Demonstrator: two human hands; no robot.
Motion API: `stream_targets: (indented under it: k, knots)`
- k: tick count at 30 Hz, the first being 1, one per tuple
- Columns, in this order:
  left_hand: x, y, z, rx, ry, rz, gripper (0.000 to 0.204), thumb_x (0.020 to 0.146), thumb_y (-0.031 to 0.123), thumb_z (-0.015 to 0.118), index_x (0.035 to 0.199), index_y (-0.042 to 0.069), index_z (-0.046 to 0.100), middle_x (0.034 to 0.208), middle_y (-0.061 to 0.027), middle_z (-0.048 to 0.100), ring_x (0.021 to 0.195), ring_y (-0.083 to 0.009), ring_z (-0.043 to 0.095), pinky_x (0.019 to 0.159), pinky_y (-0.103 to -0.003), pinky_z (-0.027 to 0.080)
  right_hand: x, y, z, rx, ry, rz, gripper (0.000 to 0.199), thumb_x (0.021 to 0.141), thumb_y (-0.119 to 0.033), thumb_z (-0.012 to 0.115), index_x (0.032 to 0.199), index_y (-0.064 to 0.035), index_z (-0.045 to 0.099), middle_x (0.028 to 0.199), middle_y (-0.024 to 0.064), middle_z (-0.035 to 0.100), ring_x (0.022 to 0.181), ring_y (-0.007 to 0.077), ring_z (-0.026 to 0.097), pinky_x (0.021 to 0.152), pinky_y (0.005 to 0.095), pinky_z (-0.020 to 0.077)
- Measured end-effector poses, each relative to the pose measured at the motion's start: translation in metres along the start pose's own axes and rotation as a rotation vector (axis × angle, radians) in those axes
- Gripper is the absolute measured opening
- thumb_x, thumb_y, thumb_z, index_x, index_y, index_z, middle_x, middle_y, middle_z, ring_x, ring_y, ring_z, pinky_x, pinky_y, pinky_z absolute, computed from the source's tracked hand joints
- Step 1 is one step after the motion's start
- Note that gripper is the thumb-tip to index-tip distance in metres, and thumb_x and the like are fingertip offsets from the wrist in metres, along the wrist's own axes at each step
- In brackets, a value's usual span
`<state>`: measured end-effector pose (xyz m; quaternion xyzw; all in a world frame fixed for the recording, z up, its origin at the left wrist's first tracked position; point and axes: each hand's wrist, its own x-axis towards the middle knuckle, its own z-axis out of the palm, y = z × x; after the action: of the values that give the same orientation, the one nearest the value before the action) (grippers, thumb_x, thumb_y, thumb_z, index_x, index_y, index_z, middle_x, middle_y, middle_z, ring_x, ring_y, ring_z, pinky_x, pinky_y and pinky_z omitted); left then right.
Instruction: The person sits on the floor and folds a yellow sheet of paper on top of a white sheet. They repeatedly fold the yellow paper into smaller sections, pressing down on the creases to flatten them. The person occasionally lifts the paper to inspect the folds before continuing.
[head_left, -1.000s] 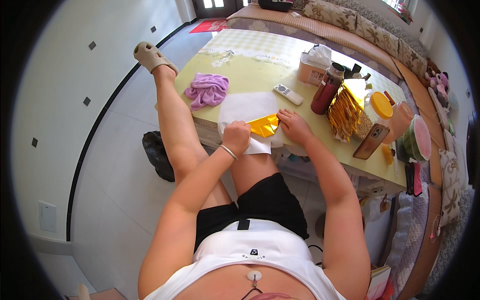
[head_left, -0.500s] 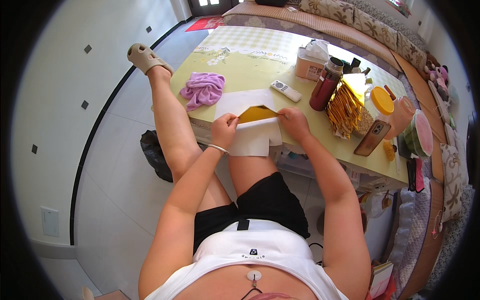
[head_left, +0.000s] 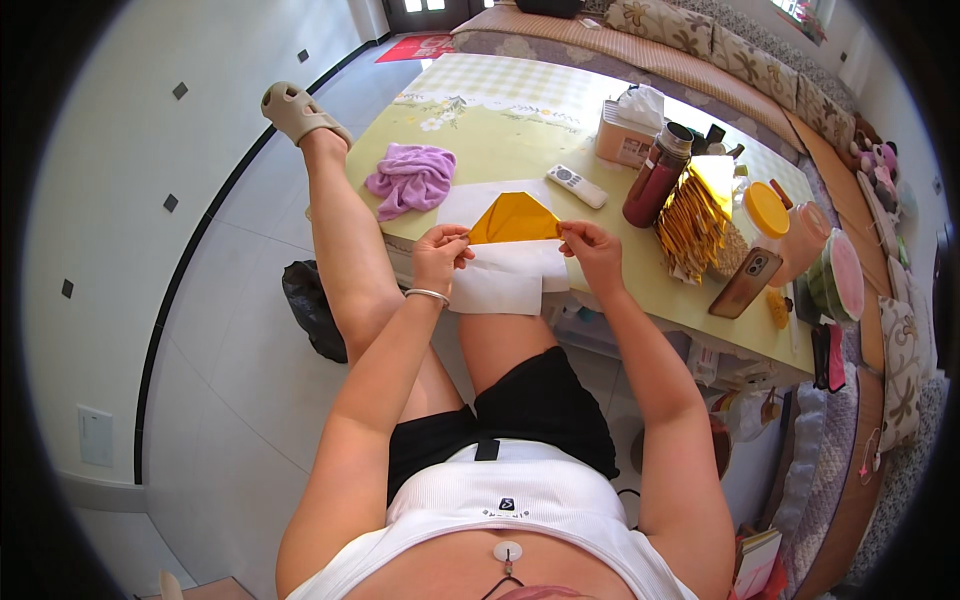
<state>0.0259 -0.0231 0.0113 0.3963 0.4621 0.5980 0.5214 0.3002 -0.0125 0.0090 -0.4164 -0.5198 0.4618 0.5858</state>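
Between my hands is a folded sheet of shiny gold paper (head_left: 514, 219), wide at the near edge and narrowing to a short flat top at the far side. My left hand (head_left: 439, 256) pinches its left corner. The right corner is pinched by my right hand (head_left: 592, 252). Beneath it, white paper sheets (head_left: 503, 291) lie at the table's near edge and hang over it above my thigh. A stack of similar folded gold pieces (head_left: 692, 222) stands to the right, beside a dark red thermos (head_left: 655, 178).
On the table (head_left: 480, 135) are a crumpled purple cloth (head_left: 411, 180), a white remote control (head_left: 577, 186), a tissue box (head_left: 627, 132), a yellow-lidded jar (head_left: 766, 212) and a leaning phone (head_left: 745, 283). A black bag (head_left: 313, 308) sits on the floor at left.
The gold paper has tilted so that more of its face shows, its top edge now farther up. Both hands still hold its corners, and their fingers have turned slightly.
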Motion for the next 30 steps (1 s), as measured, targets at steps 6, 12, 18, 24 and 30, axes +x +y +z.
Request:
stream_targets:
  k: [6,12,18,24,30]
  knots:
    - [-0.016,0.014,0.012,-0.037,0.031,-0.013,0.009,0.093,0.004,0.068,0.1,-0.001,0.071,0.083,-0.0092,0.072,0.069,-0.0177,0.073,0.062,-0.026,0.06,-0.014,-0.009,0.0,0.031,0.021,0.041,0.014,0.094,-0.007,0.07,0.104,0.0021,0.073,0.085,0.0044,0.071,0.071,0.0093,0.067,0.066,0.0229,0.0558]
    - [-0.023,0.012,0.012,0.027,0.01,0.0,0.01,0.09,0.003,0.072,0.098,-0.003,0.071,0.085,-0.0096,0.072,0.067,-0.0171,0.071,0.061,-0.025,0.059,-0.031,-0.017,0.0,0.073,0.06,-0.011,0.018,0.095,-0.008,0.068,0.109,0.0014,0.071,0.083,0.0049,0.07,0.069,0.0087,0.066,0.064,0.0225,0.0548]
    - [-0.029,0.013,0.013,0.052,-0.088,0.091,0.026,0.09,0.0,0.072,0.115,-0.003,0.07,0.084,-0.0084,0.072,0.07,-0.0157,0.071,0.065,-0.025,0.058,-0.038,-0.023,-0.019,0.123,0.034,0.276,0.017,0.093,-0.01,0.071,0.107,-0.0005,0.07,0.083,0.0045,0.07,0.065,0.0086,0.064,0.062,0.0217,0.0538]
    - [-0.036,0.014,0.016,0.175,-0.154,-0.117,0.014,0.089,0.003,0.074,0.102,-0.001,0.074,0.082,-0.0081,0.073,0.069,-0.0154,0.071,0.061,-0.024,0.057,-0.049,-0.025,-0.027,0.088,0.079,0.274,0.014,0.093,-0.012,0.071,0.103,-0.0024,0.071,0.086,0.003,0.071,0.068,0.0097,0.068,0.058,0.0208,0.0518]
    - [-0.04,0.019,0.027,0.288,-0.217,-0.069,0.004,0.086,0.005,0.074,0.089,0.002,0.073,0.076,-0.0034,0.07,0.064,-0.0095,0.063,0.059,-0.022,0.047,-0.057,-0.034,-0.027,0.113,0.099,0.203,0.012,0.095,-0.014,0.07,0.099,-0.0019,0.071,0.085,0.003,0.071,0.064,0.0097,0.069,0.055,0.02,0.0496]
